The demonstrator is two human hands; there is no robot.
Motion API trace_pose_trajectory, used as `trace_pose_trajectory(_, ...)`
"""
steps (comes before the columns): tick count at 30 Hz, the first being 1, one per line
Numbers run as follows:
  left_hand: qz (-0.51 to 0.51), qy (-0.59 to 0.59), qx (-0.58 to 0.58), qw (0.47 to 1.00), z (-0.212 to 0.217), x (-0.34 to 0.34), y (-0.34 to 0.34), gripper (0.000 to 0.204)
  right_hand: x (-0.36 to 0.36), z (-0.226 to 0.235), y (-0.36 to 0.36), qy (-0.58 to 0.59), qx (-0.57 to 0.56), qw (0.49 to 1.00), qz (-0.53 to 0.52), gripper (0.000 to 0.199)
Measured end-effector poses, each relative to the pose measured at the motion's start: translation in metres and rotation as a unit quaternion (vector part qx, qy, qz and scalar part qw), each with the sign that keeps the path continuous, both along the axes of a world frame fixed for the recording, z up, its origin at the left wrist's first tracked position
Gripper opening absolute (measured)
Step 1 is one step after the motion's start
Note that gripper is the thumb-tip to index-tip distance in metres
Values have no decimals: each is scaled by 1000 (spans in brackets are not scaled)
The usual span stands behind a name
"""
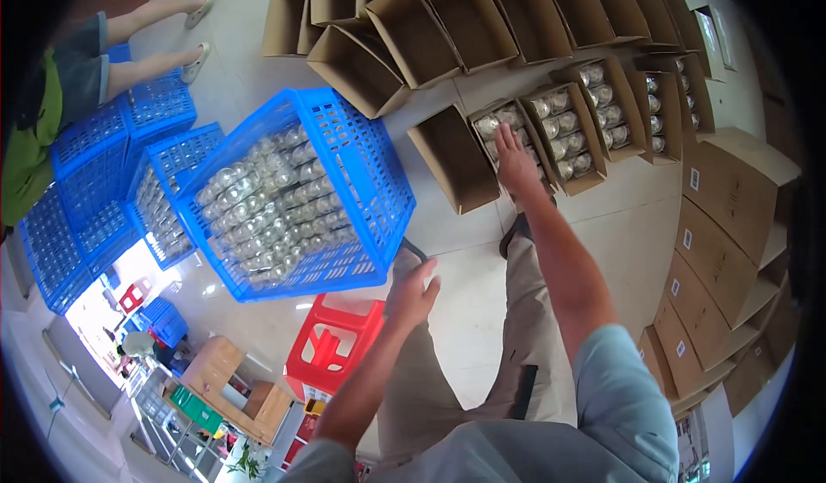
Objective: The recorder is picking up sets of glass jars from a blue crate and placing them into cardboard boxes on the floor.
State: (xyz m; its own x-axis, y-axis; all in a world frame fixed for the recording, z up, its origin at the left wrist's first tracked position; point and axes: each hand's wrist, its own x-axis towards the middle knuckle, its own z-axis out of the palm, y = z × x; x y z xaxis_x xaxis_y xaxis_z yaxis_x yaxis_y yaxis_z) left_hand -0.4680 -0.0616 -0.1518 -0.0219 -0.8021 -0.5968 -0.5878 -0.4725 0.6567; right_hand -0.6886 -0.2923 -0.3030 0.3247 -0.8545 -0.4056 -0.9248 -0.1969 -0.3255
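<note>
My right hand point(517, 161) reaches over an open carton point(478, 120) of clear, shiny round pieces point(488, 127), its fingers stretched out and lying close above or on them. Whether the fingertips touch the pieces I cannot tell. My left hand point(412, 292) hangs empty beside a large blue plastic crate point(366, 173), its thumb apart from the fingers. Many similar clear round pieces point(275, 199) fill that crate in rows. Directly left of the carton under my right hand stands an open brown carton point(456, 160) with nothing visible in it.
Filled cartons point(564, 130) continue rightward; open cartons point(469, 18) line the far side. Stacked cartons point(723, 225) stand at right. A red stool point(331, 345) is near my left arm. More blue crates point(86, 190) and another person point(73, 79) are at left.
</note>
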Motion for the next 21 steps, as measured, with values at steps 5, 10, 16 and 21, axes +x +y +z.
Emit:
trace_pose_trajectory(5, 179, 19, 57, 982, 43, 42, 91, 37, 58, -21, -35, -64, -50, 996, -46, 40)
trace_pose_trajectory(10, 167, 48, 63, 983, 41, 37, 96, 36, -54, -97, -53, 70, 21, 992, 106, 72)
trace_pose_trajectory(16, 306, 90, 17, 948, 89, 63, 129, 31, 2, -74, -55, -106, -76, 990, 60, 58)
trace_pose_trajectory(21, 385, 96, 47, 917, 127, 86, 143, 29, 85, 45, 17, -201, 60, 975, -69, 49)
